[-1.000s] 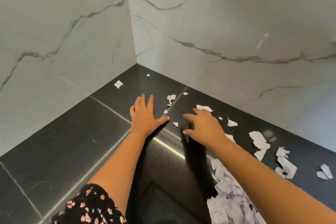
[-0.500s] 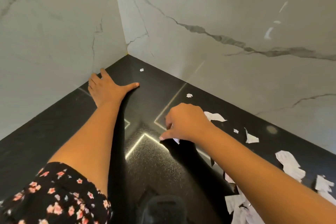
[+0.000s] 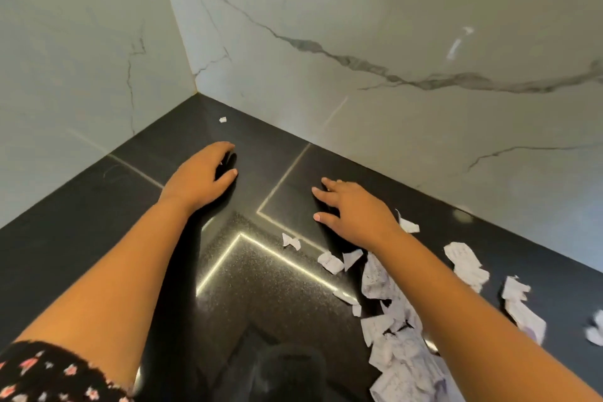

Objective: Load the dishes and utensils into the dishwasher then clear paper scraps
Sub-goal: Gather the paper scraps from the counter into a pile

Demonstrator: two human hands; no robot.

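White torn paper scraps lie on the black counter (image 3: 81, 238). A heap of paper scraps (image 3: 398, 346) runs along the sink's right edge, and one tiny scrap (image 3: 223, 120) sits near the wall corner. Another small scrap (image 3: 291, 241) lies just left of my right wrist. My left hand (image 3: 199, 176) arches on the counter with its fingers curled down toward the thumb, and a sliver of white shows beneath them. My right hand (image 3: 355, 215) rests flat with fingers spread, holding nothing. No dishes or dishwasher are in view.
A black speckled sink (image 3: 261, 297) drops away below my arms, with a dark rounded object (image 3: 290, 369) at its bottom. White marble walls (image 3: 359, 26) meet in a corner behind the counter. More scraps (image 3: 466, 264) lie scattered at the right.
My left hand reached flat over a scrap by the left wall, then drew back right with its fingers curled; that scrap is no longer visible. My right hand released its pinch and now lies spread.
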